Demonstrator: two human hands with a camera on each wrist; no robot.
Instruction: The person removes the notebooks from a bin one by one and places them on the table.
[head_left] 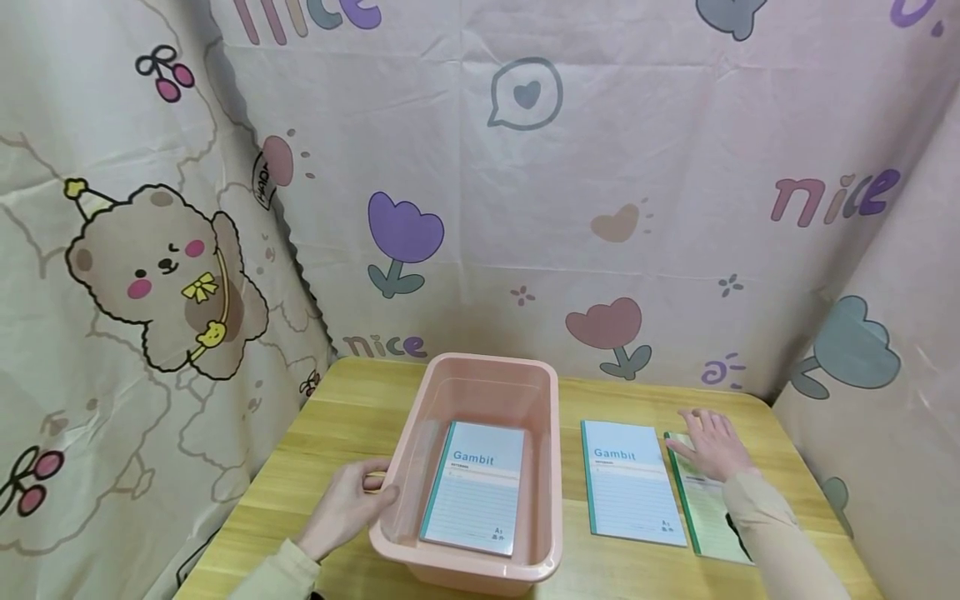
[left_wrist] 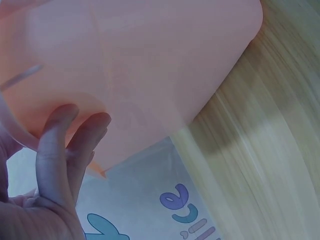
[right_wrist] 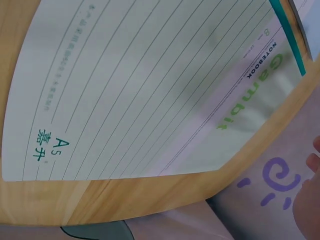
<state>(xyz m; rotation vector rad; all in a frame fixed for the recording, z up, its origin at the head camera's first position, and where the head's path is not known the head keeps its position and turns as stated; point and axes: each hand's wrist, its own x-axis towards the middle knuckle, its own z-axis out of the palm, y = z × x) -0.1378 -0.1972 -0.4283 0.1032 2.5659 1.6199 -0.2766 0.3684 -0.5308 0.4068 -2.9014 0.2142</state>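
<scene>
At the left long side of a pink plastic bin [head_left: 553, 475], my left hand [head_left: 347, 507] grips the rim. In the left wrist view, fingers of the left hand [left_wrist: 57, 165] lie against the outer wall of the bin [left_wrist: 155, 70]. Inside the bin lies a blue Gambit notebook [head_left: 472, 500], cover up. A second blue notebook [head_left: 633, 492] lies on the table right of the bin. Beside it is a green notebook [head_left: 699, 504], partly hidden by my right hand [head_left: 714, 446] and sleeve. That hand is over its upper end, fingers extended; contact cannot be told.
The wooden table [head_left: 352, 392] carries everything. A printed cloth [head_left: 480, 250] hangs behind it, with more cloth at the left [head_left: 45, 333] and right sides. In the right wrist view, the green-lettered notebook [right_wrist: 140, 95] lies near the table's edge.
</scene>
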